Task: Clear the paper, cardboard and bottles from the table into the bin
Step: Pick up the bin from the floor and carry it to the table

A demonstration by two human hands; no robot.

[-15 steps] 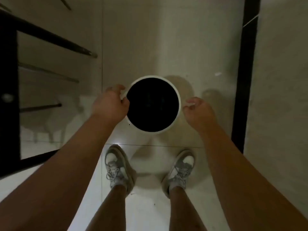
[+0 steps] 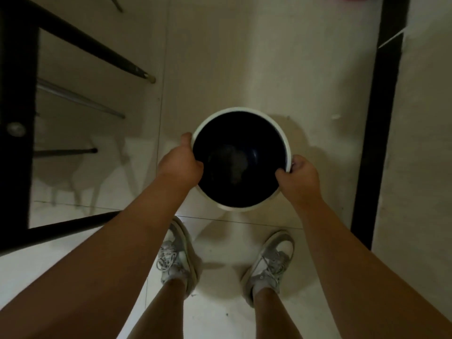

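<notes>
A round white bin (image 2: 241, 111) with a dark inside stands on the pale floor just ahead of my feet. My left hand (image 2: 179, 162) grips its left rim, thumb inside and fingers around the outside. My right hand (image 2: 299, 173) grips the right rim the same way. Something faint and crumpled lies at the bottom of the bin; I cannot tell what it is. No paper, cardboard or bottles show anywhere else in the head view.
A dark table frame (image 2: 17, 94) with slanted legs (image 2: 97, 47) fills the left side. A black vertical strip (image 2: 381, 118) runs down the right. My two grey shoes (image 2: 271, 260) stand on the tiled floor right behind the bin.
Both hands have closed onto the bin's rim; before, they hovered beside it. The bin looks larger and nearer now.
</notes>
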